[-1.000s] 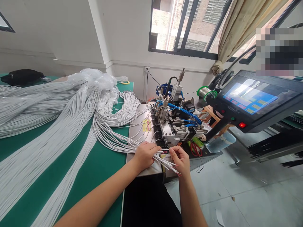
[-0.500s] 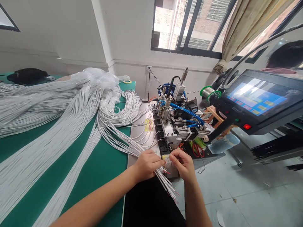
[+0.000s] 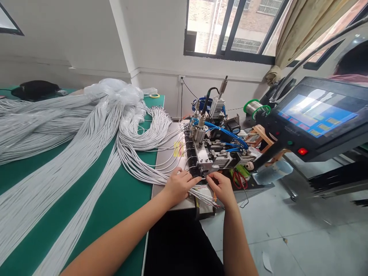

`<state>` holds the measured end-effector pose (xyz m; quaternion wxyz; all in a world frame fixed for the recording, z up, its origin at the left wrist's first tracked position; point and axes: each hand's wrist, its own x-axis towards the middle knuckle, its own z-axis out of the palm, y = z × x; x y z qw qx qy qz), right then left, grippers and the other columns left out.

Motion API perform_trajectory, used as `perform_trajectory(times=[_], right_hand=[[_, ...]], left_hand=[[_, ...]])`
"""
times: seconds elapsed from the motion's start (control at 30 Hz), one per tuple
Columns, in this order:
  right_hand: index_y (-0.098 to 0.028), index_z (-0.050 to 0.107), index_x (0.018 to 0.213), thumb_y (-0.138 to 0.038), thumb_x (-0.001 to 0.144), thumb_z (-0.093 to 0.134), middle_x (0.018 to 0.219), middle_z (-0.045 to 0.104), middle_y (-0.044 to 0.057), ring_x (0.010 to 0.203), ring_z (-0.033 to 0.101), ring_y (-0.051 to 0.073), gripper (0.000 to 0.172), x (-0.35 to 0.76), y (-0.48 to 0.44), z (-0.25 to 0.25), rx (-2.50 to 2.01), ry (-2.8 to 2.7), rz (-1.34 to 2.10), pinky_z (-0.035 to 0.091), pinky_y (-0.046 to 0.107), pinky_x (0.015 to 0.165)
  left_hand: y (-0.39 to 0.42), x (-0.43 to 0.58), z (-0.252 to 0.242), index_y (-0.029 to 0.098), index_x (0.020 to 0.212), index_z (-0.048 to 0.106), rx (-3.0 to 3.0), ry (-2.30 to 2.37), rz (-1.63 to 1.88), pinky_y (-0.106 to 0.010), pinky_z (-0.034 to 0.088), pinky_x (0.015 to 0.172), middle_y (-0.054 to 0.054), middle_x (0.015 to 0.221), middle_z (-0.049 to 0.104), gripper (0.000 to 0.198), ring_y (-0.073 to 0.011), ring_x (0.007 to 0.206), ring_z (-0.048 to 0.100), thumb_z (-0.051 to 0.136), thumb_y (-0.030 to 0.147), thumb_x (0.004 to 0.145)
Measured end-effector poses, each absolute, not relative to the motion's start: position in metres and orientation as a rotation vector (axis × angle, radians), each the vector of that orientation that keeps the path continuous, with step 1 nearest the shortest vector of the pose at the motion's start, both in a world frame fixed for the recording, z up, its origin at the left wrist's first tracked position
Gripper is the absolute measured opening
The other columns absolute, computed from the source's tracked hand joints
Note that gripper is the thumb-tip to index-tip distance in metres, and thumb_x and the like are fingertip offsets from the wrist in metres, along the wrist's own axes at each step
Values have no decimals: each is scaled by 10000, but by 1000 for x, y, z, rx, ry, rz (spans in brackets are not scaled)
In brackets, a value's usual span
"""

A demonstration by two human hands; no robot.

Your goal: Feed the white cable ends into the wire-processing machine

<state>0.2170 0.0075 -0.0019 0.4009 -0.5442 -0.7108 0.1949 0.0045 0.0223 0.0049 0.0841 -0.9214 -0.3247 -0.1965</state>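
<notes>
My left hand (image 3: 178, 187) is closed round a bundle of thin white cables (image 3: 204, 196), whose stripped ends with reddish wires stick out past the fingers. Its index finger reaches forward to the near end of the benchtop machine (image 3: 202, 153). Facing it, my right hand (image 3: 222, 188) pinches a single white cable end, mostly covered by the fingertips, at the machine's black feed track (image 3: 190, 147). Several other cables lie with their ends in that track. The bundle runs back to a large coil of white cables (image 3: 138, 163) on the green table.
Long cable bundles (image 3: 66, 153) partly wrapped in plastic spread over the green table (image 3: 115, 214). At right, a touchscreen panel (image 3: 319, 111) leans over the machine, near a solder wire spool (image 3: 255, 107). Red-handled scissors (image 3: 238, 180) lie beyond my right hand. Part of another person shows at the far right.
Both hands have moved forward and up against the machine's near end, taking the bundle along. The loose cable ends now lie flatter, and the view has shifted slightly.
</notes>
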Motion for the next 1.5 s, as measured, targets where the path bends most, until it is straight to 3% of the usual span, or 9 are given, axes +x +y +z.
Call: perform_trajectory(times=[0.27, 0.53, 0.77, 0.93, 1.17, 1.3, 1.5], right_hand=[[-179, 540, 673, -319, 867, 490, 642, 527, -9, 624, 482, 141, 244, 223, 15, -14, -1388, -1739, 600, 365, 233, 595], [-185, 500, 658, -348, 840, 523, 615, 436, -31, 595, 401, 125, 245, 221, 19, -26, -1329, -1580, 783, 316, 227, 562], [-200, 434, 603, -457, 756, 587, 572, 368, -53, 545, 332, 110, 336, 215, 24, -39, -1170, -1240, 1203, 295, 226, 532], [-193, 471, 578, -491, 645, 685, 534, 368, -63, 507, 299, 96, 373, 212, 27, -43, -1118, -1026, 1354, 262, 225, 497], [-180, 535, 644, -519, 687, 688, 563, 437, -48, 504, 339, 97, 374, 216, 11, -55, -1199, -973, 1208, 261, 221, 482], [-183, 526, 621, -545, 721, 659, 519, 402, -57, 471, 318, 93, 398, 228, -11, -51, -1310, -993, 1084, 245, 220, 451], [-174, 591, 701, -544, 796, 591, 583, 498, -14, 532, 423, 125, 382, 243, -40, -23, -1461, -1278, 898, 327, 234, 489]], left_hand=[[22, 10, 8, 275, 1250, 512, -2774, -1069, -500, -400, 310, 895, -41, 982, 592, 567, -225, 933, 508, 578, 109, 712], [22, 13, 6, 291, 1220, 547, -2715, -1093, -511, -403, 306, 879, -33, 925, 588, 407, -206, 869, 511, 488, 143, 845], [20, 21, 7, 355, 1351, 416, -2727, -1094, -358, -385, 325, 865, -41, 967, 567, 533, -211, 897, 505, 439, 122, 873], [21, 24, 9, 393, 1348, 410, -2756, -1163, -329, -378, 343, 827, -35, 994, 573, 586, -219, 917, 507, 482, 119, 835], [21, 15, 3, 273, 1236, 554, -2788, -1167, -547, -397, 322, 933, -51, 1135, 590, 524, -228, 1071, 484, 563, 113, 737], [16, 11, 0, 223, 1185, 596, -2738, -1203, -662, -424, 300, 963, -68, 1176, 608, 475, -242, 1093, 495, 585, 141, 718], [12, 11, 3, 206, 1055, 648, -2580, -1224, -829, -439, 312, 917, -84, 1126, 636, 257, -240, 1021, 543, 540, 200, 822]])
